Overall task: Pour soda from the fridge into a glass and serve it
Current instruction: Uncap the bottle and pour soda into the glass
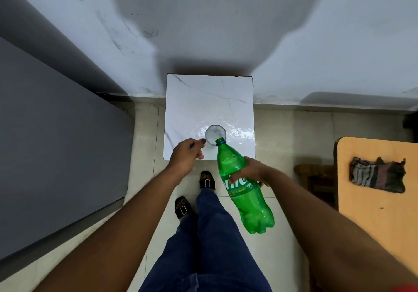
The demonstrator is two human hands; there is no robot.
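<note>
A clear glass (214, 133) stands near the front edge of a small white marble-topped table (203, 99). My right hand (248, 174) grips a green soda bottle (242, 187) around its label and tilts it, its open mouth resting over the glass rim. Foamy liquid shows inside the glass. My left hand (187, 152) is curled beside the glass, one fingertip touching its left side, and a small blue thing, probably the bottle cap, peeks out of the fist.
A grey fridge (56, 144) fills the left side. A tan wooden table (380, 201) with a crumpled striped cloth (377, 175) stands at the right, a dark stool (316, 178) beside it. My legs and sandalled feet are below the small table, against a white wall.
</note>
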